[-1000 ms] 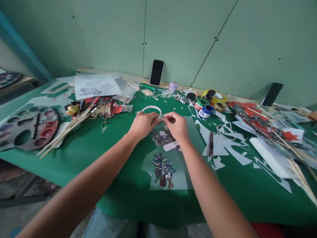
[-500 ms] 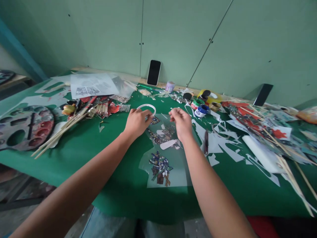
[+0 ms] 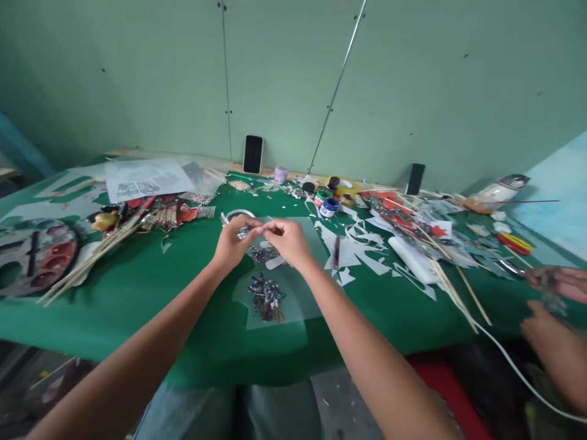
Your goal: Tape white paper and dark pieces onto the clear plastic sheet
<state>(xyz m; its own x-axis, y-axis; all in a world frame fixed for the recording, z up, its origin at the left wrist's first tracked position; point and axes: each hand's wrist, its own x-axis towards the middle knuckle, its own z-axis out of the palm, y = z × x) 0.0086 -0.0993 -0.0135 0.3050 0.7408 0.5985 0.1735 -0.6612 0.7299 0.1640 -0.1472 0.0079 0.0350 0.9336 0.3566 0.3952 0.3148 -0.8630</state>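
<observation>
**2 hands pinch a small piece over a cluttered green worktop**

The green worktop (image 3: 137,287) fills the view, backed by a pale green wall (image 3: 137,79). On its left lie a round paint palette (image 3: 32,256), a sheet of printed paper (image 3: 147,177) and a bundle of bamboo sticks (image 3: 92,253). White paper offcuts (image 3: 367,260) spread across the right half, among more sticks and red scraps. A clear plastic sheet (image 3: 293,299) lies in the middle, carrying a small multicoloured cut-out figure (image 3: 266,297). A white tape ring (image 3: 238,214) rests just beyond the hands. A black phone (image 3: 252,154) leans upright against the wall, and a blue paint pot (image 3: 329,207) stands near other little jars.

The left hand (image 3: 233,241) and right hand (image 3: 288,239) meet above the plastic sheet, fingertips nearly touching. Both are narrowed to a pinch on a small piece (image 3: 261,228) held between them; what it is cannot be made out.

At the far right edge another person's hands (image 3: 550,305) work over the worktop corner, well apart from the pinch.
</observation>
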